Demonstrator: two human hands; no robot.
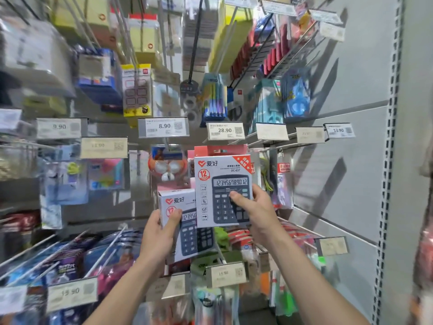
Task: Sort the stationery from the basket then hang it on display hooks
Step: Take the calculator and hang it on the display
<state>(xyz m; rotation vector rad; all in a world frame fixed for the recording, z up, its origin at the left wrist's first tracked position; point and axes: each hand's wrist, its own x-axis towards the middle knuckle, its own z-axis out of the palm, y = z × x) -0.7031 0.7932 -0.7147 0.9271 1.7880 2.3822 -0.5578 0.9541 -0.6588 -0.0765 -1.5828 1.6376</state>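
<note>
My right hand [254, 212] grips a boxed calculator [220, 174], white with a red hang tab, held upright just under the 28.90 price tag [225, 130]. Its tab sits near the hook there; whether it is on the hook I cannot tell. My left hand [159, 235] holds a second, identical calculator box [185, 233] lower and to the left, partly behind the first box. The basket is out of view.
Display hooks with packaged stationery fill the wall: label stickers [137, 90], pens [214, 99], scissors [294, 95], tape [167, 167]. Long bare hook rods [103, 252] jut out at lower left. A grey panel with a slotted upright [389, 160] stands on the right.
</note>
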